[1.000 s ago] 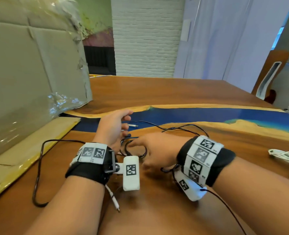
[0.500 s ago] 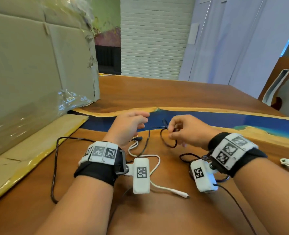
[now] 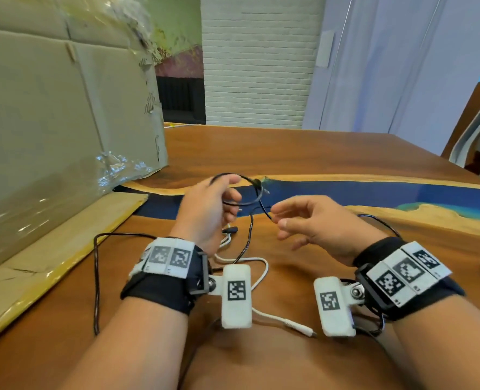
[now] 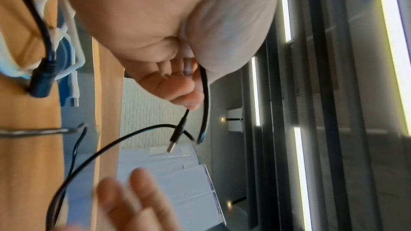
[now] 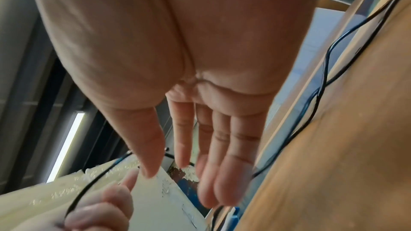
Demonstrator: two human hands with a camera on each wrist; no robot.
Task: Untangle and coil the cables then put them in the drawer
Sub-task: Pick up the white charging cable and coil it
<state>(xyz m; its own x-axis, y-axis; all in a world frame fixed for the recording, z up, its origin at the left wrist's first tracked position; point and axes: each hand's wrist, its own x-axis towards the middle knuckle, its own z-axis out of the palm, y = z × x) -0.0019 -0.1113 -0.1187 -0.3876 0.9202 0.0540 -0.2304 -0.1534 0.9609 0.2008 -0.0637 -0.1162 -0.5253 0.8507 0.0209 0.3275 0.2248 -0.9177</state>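
Nearest the camera, a white cable point(image 3: 264, 280) is lying loose on the desk point(image 3: 303, 161), not yet coiled. Just beyond it, the left hand point(image 3: 208, 209) is gripping a small loop of the black cable point(image 3: 248, 237) above the desk, its plug dangling (clearest in the left wrist view). The right hand point(image 3: 312, 223) is hovering beside the loop, fingers relaxed, holding nothing. Farther left a cardboard box point(image 3: 58, 114) is standing. By my judgement coiling is only beginning; no drawer is showing.
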